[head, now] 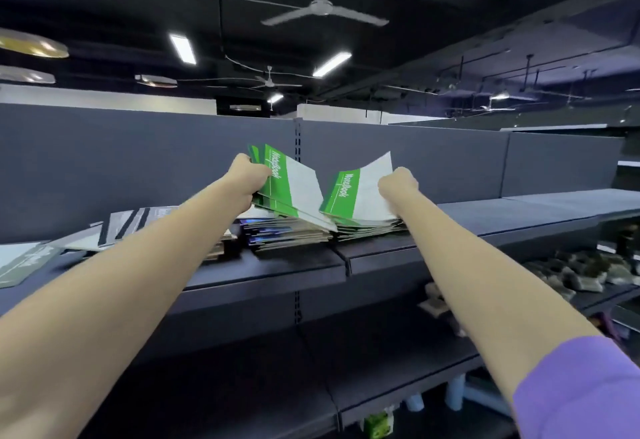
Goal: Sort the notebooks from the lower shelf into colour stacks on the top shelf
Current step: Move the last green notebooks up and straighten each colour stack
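Left of the shelf upright (297, 147), grey notebooks (138, 222) lie fanned on the top shelf (450, 248). The left hand (247, 180) grips a bundle of green notebooks (287, 189), tilted above a blue stack (287, 236). Right of the upright, the right hand (398, 184) pinches one green notebook (360, 192), lifting it off the green stack (367, 227). These look thin, floppy and slick; holding near the spine edge should stop them sagging or sliding.
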`<state>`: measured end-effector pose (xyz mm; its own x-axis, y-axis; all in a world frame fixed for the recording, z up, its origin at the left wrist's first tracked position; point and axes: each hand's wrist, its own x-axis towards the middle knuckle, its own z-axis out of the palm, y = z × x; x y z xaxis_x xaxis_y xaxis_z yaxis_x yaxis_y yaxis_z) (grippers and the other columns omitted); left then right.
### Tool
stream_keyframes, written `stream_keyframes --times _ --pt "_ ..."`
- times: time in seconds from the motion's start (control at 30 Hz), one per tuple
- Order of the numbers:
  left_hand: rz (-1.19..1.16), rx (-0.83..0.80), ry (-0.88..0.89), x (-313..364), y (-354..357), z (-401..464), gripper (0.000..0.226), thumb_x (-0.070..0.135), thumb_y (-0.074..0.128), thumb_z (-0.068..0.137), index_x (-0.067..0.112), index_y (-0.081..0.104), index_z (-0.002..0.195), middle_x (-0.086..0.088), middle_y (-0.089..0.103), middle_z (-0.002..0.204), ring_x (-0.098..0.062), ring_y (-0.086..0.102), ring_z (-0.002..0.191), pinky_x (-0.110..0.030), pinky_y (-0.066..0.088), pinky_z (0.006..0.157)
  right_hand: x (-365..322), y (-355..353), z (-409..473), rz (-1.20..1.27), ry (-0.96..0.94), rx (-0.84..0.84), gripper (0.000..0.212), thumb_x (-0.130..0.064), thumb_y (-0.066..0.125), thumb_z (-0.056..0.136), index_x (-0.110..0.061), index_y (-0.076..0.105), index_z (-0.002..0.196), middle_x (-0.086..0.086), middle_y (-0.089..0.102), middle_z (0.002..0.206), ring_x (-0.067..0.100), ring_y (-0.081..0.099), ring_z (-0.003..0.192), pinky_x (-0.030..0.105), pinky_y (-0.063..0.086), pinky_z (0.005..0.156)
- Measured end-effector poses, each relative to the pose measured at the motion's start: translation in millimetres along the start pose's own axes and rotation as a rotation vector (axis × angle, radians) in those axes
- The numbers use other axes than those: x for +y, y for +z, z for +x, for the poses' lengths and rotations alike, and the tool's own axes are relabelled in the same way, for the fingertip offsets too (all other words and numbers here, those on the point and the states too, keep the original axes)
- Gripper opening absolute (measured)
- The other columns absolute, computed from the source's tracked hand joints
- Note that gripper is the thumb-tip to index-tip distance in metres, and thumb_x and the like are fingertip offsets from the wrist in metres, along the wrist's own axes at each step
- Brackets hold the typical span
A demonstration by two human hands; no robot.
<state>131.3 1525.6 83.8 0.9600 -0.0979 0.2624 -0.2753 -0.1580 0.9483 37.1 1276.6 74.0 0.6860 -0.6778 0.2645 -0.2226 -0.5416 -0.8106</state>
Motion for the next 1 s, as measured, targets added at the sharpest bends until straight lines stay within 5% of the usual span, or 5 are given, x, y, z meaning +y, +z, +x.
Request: stream_keyframes --times 0.2,0.37,0.53,0.8,1.0 --pt "0.055 0.113 -0.059 -1.3 9.2 27.8 0.030 0.009 0.056 0.088 0.003 0.051 0.117 -0.020 0.066 0.110 -0.035 0.069 0.094 -0.053 0.059 0.081 -24.3 -0.1 35.4 -0.445 -0.510 0.210 0.002 -0.017 0.047 0.095 -0.018 0.049 0.096 0.006 0.058 0.093 0.032 0.053 0.083 0.034 0.035 0.068" --pt "0.124 0.183 -0.108 -1.5 25.4 25.4 0.010 0.000 0.050 0.093 -0.001 0.052 0.103 -0.019 0.063 0.094 -0.032 0.065 0.075 -0.038 0.058 0.054 -3.9 44.3 51.5 -0.623 -0.427 -0.606 0.059 -0.070 0.050 0.090 -0.012 0.063 0.089 0.002 0.063 0.095 0.023 0.059 0.081 0.035 0.051 0.076" --pt "0.186 0.207 -0.169 -13.9 36.0 30.7 0.013 -0.004 0.050 0.096 0.004 0.046 0.086 -0.015 0.056 0.076 -0.027 0.057 0.060 -0.028 0.044 0.028 28.8 43.7 66.9 -0.568 -0.574 -0.661 0.033 -0.055 0.046 0.097 -0.028 0.062 0.086 -0.005 0.055 0.107 0.023 0.051 0.099 0.036 0.044 0.092" --pt "0.328 0.264 -0.184 -29.7 44.2 41.6 0.021 0.009 0.061 0.094 0.001 0.053 0.111 -0.017 0.062 0.102 -0.031 0.063 0.090 -0.038 0.049 0.076 52.1 42.2 50.5 -0.564 -0.700 -0.646 0.043 -0.072 0.035 0.090 -0.035 0.056 0.083 -0.006 0.058 0.116 0.028 0.051 0.114 0.044 0.042 0.102" --pt "0.267 0.269 -0.246 -32.5 42.5 42.5 0.027 0.010 0.063 0.093 -0.001 0.053 0.116 -0.022 0.064 0.102 -0.036 0.067 0.095 -0.048 0.054 0.089 61.7 31.1 52.2 -0.674 -0.795 -0.682 0.065 -0.052 0.061 0.089 -0.032 0.041 0.148 -0.004 0.044 0.152 0.026 0.044 0.134 0.039 0.039 0.107"
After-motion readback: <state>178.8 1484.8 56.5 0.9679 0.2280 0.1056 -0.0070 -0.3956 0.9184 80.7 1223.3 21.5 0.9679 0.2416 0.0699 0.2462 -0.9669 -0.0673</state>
